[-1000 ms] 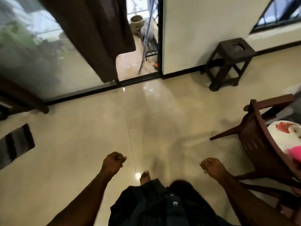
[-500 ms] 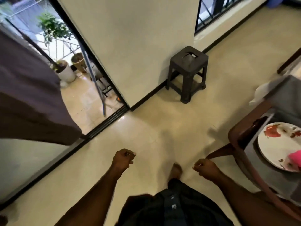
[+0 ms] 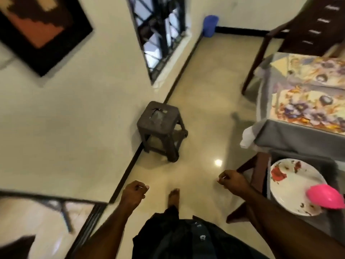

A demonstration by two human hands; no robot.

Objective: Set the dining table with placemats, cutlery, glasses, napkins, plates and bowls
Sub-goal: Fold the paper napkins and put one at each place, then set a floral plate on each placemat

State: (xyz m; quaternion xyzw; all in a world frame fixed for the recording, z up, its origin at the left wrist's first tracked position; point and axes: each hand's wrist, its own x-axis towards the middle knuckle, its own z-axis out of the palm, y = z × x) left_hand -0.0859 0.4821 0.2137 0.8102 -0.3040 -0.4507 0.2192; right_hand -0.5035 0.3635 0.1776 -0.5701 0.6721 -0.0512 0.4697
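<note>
Hands first: our left hand [image 3: 133,191] and right hand [image 3: 231,179] both hang loosely curled over the floor, grasping nothing, as they did half a second ago. Since then our view has swung right; the sliding door and curtain have gone from sight, and the dark stool [image 3: 161,128] now stands ahead by the wall. More of the dining table [image 3: 291,135] shows, with floral placemats [image 3: 308,101] at its far edge. On the near edge sits the flowered plate [image 3: 293,186], a pink bowl [image 3: 324,196] resting on its rim.
</note>
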